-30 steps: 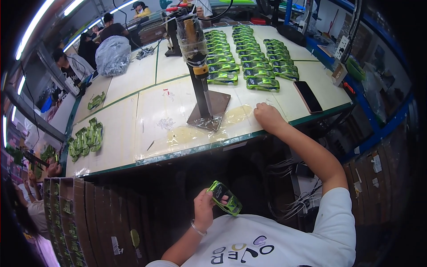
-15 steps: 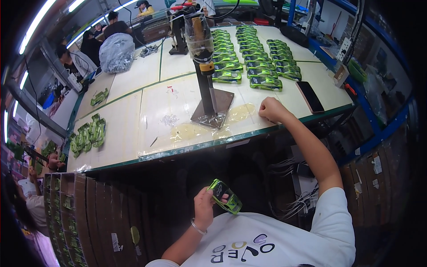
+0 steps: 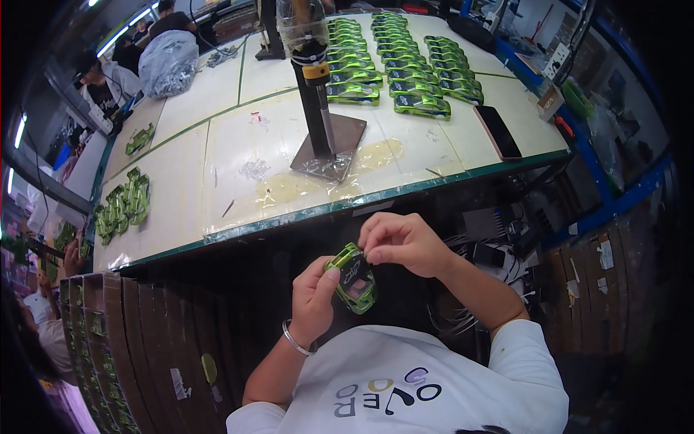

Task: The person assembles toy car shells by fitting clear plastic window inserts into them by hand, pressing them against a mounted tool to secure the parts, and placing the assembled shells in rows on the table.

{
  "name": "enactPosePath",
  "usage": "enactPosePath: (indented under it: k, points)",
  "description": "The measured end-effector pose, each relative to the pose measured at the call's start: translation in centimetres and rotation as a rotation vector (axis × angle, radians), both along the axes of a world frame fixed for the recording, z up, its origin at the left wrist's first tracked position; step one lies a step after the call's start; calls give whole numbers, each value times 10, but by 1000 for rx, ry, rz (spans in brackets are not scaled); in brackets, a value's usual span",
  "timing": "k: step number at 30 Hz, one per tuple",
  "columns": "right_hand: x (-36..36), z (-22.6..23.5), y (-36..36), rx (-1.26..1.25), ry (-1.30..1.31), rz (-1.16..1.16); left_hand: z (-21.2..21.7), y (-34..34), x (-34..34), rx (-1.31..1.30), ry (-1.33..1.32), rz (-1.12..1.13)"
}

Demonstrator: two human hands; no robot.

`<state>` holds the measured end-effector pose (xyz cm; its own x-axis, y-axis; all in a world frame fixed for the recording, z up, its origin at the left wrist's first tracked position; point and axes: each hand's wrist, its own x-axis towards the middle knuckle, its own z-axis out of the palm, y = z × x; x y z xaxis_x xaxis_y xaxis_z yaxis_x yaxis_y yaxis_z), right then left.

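Observation:
My left hand (image 3: 316, 298) holds a green toy car body (image 3: 353, 278) in front of my chest, below the table's front edge. My right hand (image 3: 399, 240) pinches the top of the same car body with its fingertips. A metal bracelet sits on my left wrist. On the table (image 3: 217, 166) above stands a black upright press (image 3: 318, 94) on a square metal base.
Rows of green car bodies (image 3: 394, 69) lie at the table's far right, and a small pile of green car bodies (image 3: 124, 206) at its left. A black phone (image 3: 497, 133) lies near the right edge. Cardboard boxes (image 3: 108, 347) stand at lower left. Other people work at the far left.
My right hand has left the table edge and come down to the car body held in my left hand. The view has tilted downward.

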<state>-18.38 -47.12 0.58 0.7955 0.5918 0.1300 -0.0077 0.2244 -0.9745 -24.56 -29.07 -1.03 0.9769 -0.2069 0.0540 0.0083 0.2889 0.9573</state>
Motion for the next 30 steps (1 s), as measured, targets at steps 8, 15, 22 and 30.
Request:
enactPosePath:
  k: [8,15,22,30]
  points:
    - [0,2,-3,-33,-1,53,13,1,-2,225,-125,15]
    - [-2,7,-3,-83,-3,51,15,3,-2,291,-151,-11]
    - [1,7,-6,-153,-134,93,17,3,-2,433,-169,-48]
    - [18,3,-7,-49,299,269,19,7,-3,494,-199,-134]
